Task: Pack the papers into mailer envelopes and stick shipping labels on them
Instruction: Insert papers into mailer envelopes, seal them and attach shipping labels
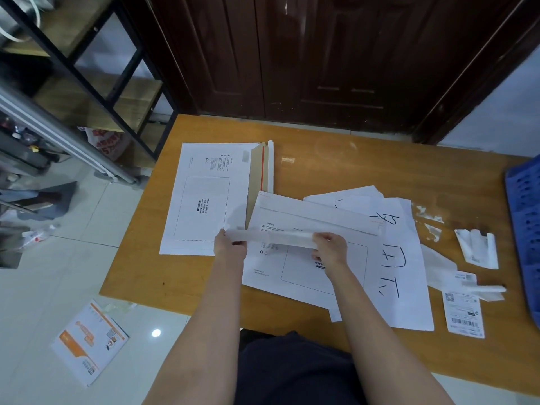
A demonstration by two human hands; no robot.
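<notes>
A white mailer envelope (301,258) lies in front of me on the wooden table (336,165), its flap open toward the far side. My left hand (229,247) and my right hand (328,248) each pinch an end of a long translucent backing strip (274,236) held just above the envelope. Loose white papers (400,258) with large handwritten marks lie under and right of the envelope. A stack of flat mailer envelopes (204,194) sits at the left. A printed shipping label (464,314) lies near the table's right front.
Crumpled label backings (477,248) and peeled strips (485,289) litter the right side, beside a blue plastic basket (526,217). An orange-and-white mailer (90,343) lies on the tiled floor at left. A metal shelf (96,83) stands left, a dark wooden door (321,59) behind the table.
</notes>
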